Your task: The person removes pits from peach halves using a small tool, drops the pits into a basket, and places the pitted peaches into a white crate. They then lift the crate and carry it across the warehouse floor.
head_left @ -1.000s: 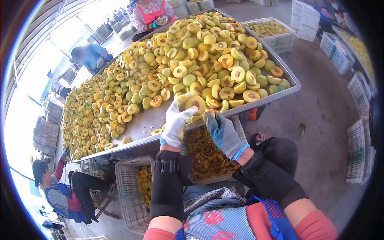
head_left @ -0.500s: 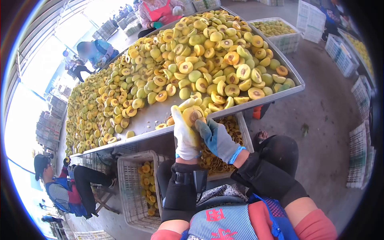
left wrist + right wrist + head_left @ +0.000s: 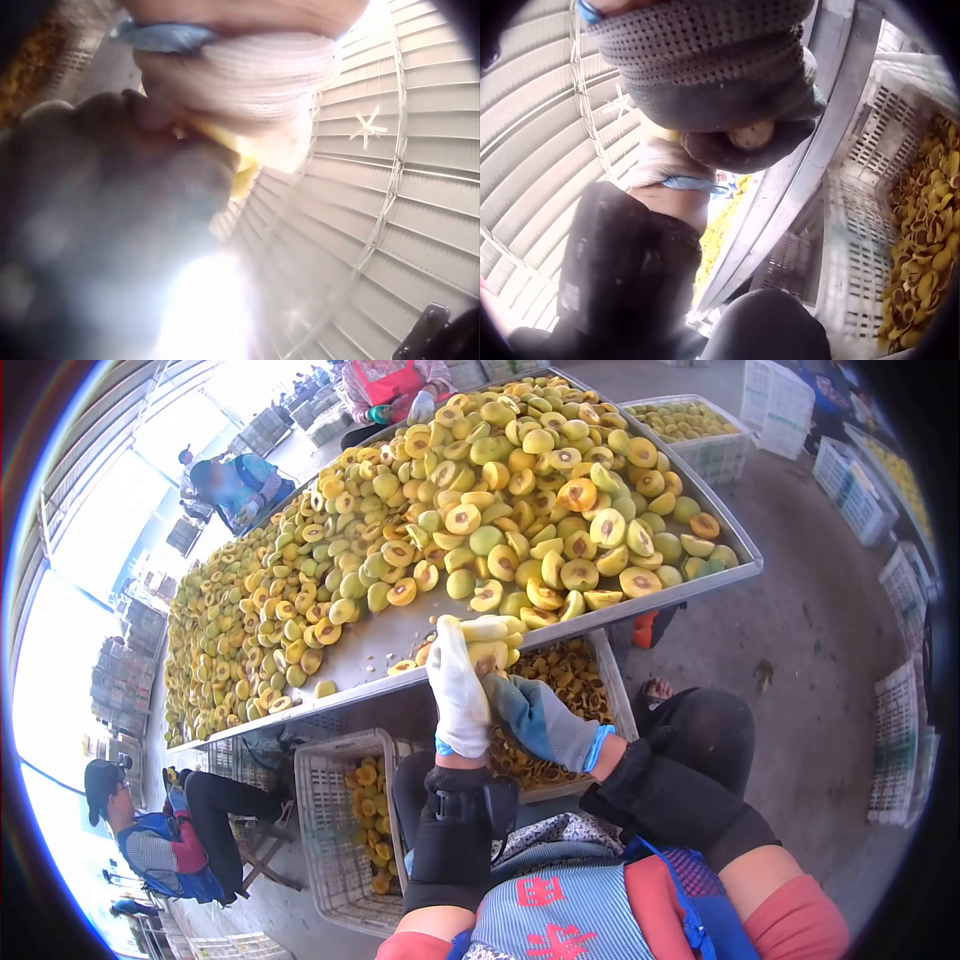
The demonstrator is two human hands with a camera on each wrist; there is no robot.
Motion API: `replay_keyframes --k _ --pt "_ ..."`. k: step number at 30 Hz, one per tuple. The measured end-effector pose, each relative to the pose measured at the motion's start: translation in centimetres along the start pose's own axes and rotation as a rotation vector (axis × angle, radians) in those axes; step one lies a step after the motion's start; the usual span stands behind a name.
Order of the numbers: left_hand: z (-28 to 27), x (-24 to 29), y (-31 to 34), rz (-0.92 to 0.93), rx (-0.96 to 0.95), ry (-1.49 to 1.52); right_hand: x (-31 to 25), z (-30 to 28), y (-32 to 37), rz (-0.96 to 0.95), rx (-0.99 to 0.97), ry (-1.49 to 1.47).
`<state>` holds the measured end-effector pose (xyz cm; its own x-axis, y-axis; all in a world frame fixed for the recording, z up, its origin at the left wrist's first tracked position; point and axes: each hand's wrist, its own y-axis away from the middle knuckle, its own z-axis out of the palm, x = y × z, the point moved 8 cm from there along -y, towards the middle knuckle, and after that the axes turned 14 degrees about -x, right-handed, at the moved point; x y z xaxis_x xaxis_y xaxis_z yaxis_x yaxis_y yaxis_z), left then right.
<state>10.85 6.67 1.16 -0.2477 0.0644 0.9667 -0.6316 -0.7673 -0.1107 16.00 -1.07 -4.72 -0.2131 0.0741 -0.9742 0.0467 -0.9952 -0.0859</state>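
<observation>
Near the table edge, the white-gloved left hand (image 3: 458, 685) holds a yellow fruit half (image 3: 488, 656), its cut side partly covered. Beside it, the grey-blue gloved right hand (image 3: 548, 720) meets the fruit with its fingertips. In the right wrist view the fingers of the right hand (image 3: 720, 75) curl round a small brown round thing (image 3: 751, 135); what it is, I cannot tell. The left wrist view shows the left glove (image 3: 247, 86) above a sliver of yellow fruit (image 3: 244, 178), and a blurred grey right glove (image 3: 112, 210) covers the rest.
A metal-edged table (image 3: 655, 600) carries heaped fruit halves (image 3: 400, 510). Below the hands stands a crate of ring-like pieces (image 3: 570, 680); left of it, a crate (image 3: 325, 840) holds yellow fruit pieces. Other people sit around the table, one at lower left (image 3: 165, 835).
Both hands have drawn back from the heap to the table edge. The held half has tilted, so less of its cut face shows, and the left fingers now point more to the right.
</observation>
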Motion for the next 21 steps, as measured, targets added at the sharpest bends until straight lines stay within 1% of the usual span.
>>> replay_keyframes --k 4,5,6,7,8,9,11,12,15,16,17,18,19,20,21 --pt "-0.1 -0.1 -0.7 -0.044 -0.233 -0.166 -1.5 1.1 1.9 0.427 -0.256 -0.281" --pt "0.0 -0.5 -0.7 -0.017 -0.278 -0.043 -1.2 1.5 2.6 0.54 -0.314 -0.351" --pt "-0.1 -0.9 -0.7 0.01 -0.322 0.079 -0.3 2.4 2.5 0.539 -0.45 -0.476" --pt "0.1 -0.7 -0.6 0.04 -0.363 0.202 -0.3 3.0 2.5 0.514 -0.491 -0.568" --pt "0.1 -0.1 -0.5 0.109 -0.36 0.19 -0.4 3.7 2.6 0.489 -0.533 -0.657" --pt "-0.3 -0.3 -0.4 0.077 -0.268 0.204 -0.7 4.3 2.6 0.462 -0.575 -0.744" --pt "-1.1 -0.4 0.4 0.01 -0.079 0.228 0.0 4.6 2.5 0.502 -0.572 -0.743" --pt "-1.7 -0.6 0.6 0.005 -0.042 0.231 0.3 4.7 2.5 0.523 -0.572 -0.742" --pt "-4.8 -2.2 1.9 -0.051 0.135 0.401 -0.2 4.0 1.4 0.46 -0.399 -0.119" --pt "-6.3 -3.2 2.3 -0.022 0.108 0.579 3.4 4.3 -0.7 0.017 -0.334 0.011" --pt "-8.8 -2.9 2.2 0.082 0.132 0.69 3.3 4.2 -0.2 0.085 -0.344 0.185" --pt "-12.0 -2.6 2.4 0.107 0.112 0.882 2.3 3.7 0.7 0.153 -0.352 0.361" --pt "-14.6 0.6 3.0 0.31 -0.01 0.629 1.8 2.9 1.3 0.219 -0.359 0.546" --pt "-19.0 1.5 5.2 0.299 0.318 0.496 2.7 2.1 1.6 0.285 -0.331 0.693" --pt "-21.0 3.3 7.5 0.246 0.456 0.218 2.2 1.4 1.6 0.273 -0.24 0.643"
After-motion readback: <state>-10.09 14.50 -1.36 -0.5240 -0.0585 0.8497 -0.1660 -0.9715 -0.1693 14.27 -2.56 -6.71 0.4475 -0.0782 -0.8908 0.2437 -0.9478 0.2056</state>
